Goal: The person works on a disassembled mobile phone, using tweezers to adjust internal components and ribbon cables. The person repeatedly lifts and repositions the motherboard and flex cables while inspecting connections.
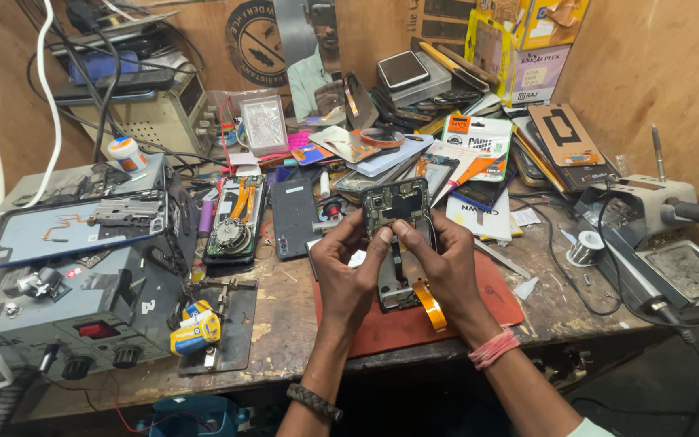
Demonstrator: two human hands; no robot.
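An opened phone (398, 204) with its green circuit board exposed is held tilted up over a red work mat (495, 301). My left hand (348, 271) grips its left side and my right hand (445, 263) grips its right side. Both thumbs press near the middle of the board. An orange flex ribbon (430, 303) hangs from the phone's lower end. My right wrist wears pink bands and my left wrist a dark braided band.
Another opened phone (235, 220) and a dark back cover (294, 218) lie to the left. A grey power supply (66, 299) stands at far left, a soldering station (657, 235) at right. Phone parts and packages crowd the back of the bench. A solder spool (582, 249) sits right of the mat.
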